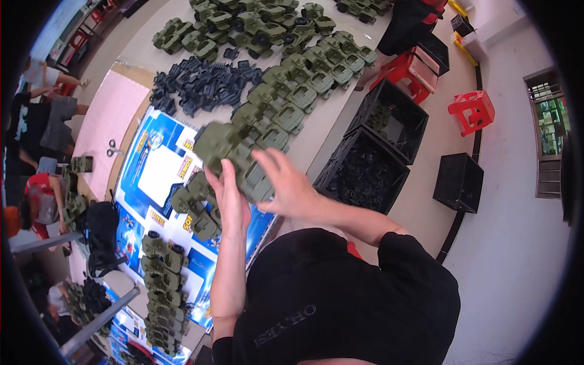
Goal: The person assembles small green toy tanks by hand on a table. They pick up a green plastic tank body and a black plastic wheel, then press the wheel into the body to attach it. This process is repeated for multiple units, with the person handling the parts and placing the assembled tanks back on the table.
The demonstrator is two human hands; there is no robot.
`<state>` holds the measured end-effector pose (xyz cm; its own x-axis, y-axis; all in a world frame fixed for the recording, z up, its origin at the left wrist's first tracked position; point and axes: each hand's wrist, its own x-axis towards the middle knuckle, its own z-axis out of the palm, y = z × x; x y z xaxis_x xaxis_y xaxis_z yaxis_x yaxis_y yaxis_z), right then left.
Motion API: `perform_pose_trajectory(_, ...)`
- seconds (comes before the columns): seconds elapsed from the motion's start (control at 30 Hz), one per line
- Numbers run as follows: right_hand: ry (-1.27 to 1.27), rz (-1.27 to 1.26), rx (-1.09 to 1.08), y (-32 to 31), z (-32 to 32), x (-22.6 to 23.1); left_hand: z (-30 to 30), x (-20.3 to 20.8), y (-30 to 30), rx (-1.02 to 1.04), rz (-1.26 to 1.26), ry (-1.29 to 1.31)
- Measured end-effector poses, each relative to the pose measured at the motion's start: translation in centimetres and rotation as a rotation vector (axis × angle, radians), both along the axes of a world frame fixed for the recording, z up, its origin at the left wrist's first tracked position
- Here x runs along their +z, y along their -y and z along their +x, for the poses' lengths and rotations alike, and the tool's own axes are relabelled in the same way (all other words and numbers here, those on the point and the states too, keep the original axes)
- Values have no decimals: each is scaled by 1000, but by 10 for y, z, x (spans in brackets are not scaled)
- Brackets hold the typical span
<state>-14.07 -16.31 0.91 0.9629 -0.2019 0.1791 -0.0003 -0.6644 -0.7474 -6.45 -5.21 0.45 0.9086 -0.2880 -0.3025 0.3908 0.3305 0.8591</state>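
Note:
Between my two hands is a green toy jeep body [224, 145], slightly blurred, held above the table. My left hand [231, 201] presses against its near left side, thumb up and fingers partly behind it. My right hand [288, 185] grips its right side, with the fingers curved over the edge. Just left of my left hand, another green jeep body [196, 204] rests on the printed sheets [163, 173]. Beyond my hands, a row of green jeep bodies [289, 88] runs away to the upper right.
A heap of dark plastic parts [204, 84] and piled green jeeps [255, 27] lie farther back. Another row of jeeps [164, 292] stands at the near left. Scissors [112, 148] lie on a pink surface. Black crates [363, 173] and red stools [471, 112] stand right. People work at left.

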Motion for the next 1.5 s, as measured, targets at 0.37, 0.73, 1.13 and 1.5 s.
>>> perform_pose_trajectory(0.37,-35,-438,-476,541,151,-85,38,-34,69,-343,378,-82)
perform_pose_trajectory(0.73,-354,-12,-93,683,239,-211,-2,-33,-31,33,633,-324)
perform_pose_trajectory(1.13,-243,-522,-25,554,197,-135,79,-116,-289,643,2084,-397)
perform_pose_trajectory(1.5,-177,-100,350,116,265,-85,60,-141,-261,207,1654,-145)
